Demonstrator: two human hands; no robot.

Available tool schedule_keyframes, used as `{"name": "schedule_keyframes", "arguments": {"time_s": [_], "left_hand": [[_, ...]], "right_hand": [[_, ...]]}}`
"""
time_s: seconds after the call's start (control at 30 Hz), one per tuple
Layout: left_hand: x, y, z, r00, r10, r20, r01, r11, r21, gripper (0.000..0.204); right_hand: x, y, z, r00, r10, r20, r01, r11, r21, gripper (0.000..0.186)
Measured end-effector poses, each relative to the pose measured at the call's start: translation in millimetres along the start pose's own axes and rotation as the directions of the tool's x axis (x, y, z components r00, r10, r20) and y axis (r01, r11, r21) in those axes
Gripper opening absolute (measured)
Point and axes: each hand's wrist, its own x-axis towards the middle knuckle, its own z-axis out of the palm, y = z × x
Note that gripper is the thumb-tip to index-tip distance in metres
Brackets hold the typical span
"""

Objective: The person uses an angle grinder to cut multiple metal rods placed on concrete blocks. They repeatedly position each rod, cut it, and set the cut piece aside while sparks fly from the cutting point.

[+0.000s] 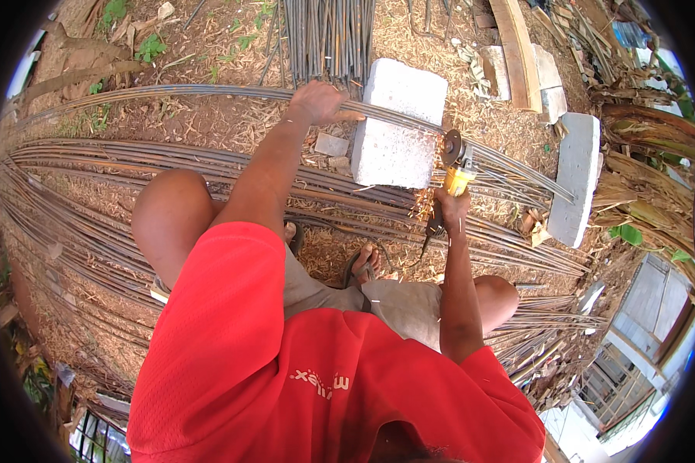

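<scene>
My left hand (319, 103) is closed around a bundle of long steel rods (197, 90), pressing it down just left of a white block (400, 123). The rods lie across this block and reach to a second pale block (574, 181) on the right. In my right hand (453, 207) is a yellow angle grinder (457, 182), gripped by its body. Its dark cutting disc (452, 147) meets the rods just past the right edge of the white block. Orange sparks (423, 204) spray down toward me from the disc.
Many more rods (324, 181) lie along the ground under and beside my legs. Another stack of cut rods (328, 38) points away at the top. Wooden planks (517, 58) and stones lie at the far right. My sandalled foot (361, 264) is below the sparks.
</scene>
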Motion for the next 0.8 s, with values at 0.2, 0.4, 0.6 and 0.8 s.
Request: {"name": "schedule_keyframes", "arguments": {"time_s": [0.2,0.4,0.6,0.8], "left_hand": [[1.9,-2.4,4.2,1.0,0.012,-0.017,-0.012,1.0,-0.008,0.104],[-2.4,-2.7,-0.4,1.0,0.01,-0.012,-0.01,0.999,-0.043,0.103],[-3.3,-1.7,0.7,0.998,0.013,-0.055,-0.016,0.998,-0.06,0.104],[-2.1,0.0,-0.1,1.0,-0.005,-0.013,0.005,0.999,-0.051,0.107]], "right_hand": [[9.6,11.5,0.6,0.996,-0.078,-0.038,0.075,0.994,-0.079,0.027],[5.9,8.0,-3.0,0.998,-0.059,0.025,0.058,0.997,0.046,0.029],[6.1,9.5,-2.4,0.995,-0.1,-0.004,0.1,0.995,-0.026,0.031],[4.6,7.6,-1.0,1.0,-0.031,-0.004,0.031,0.999,0.021,0.031]]}}
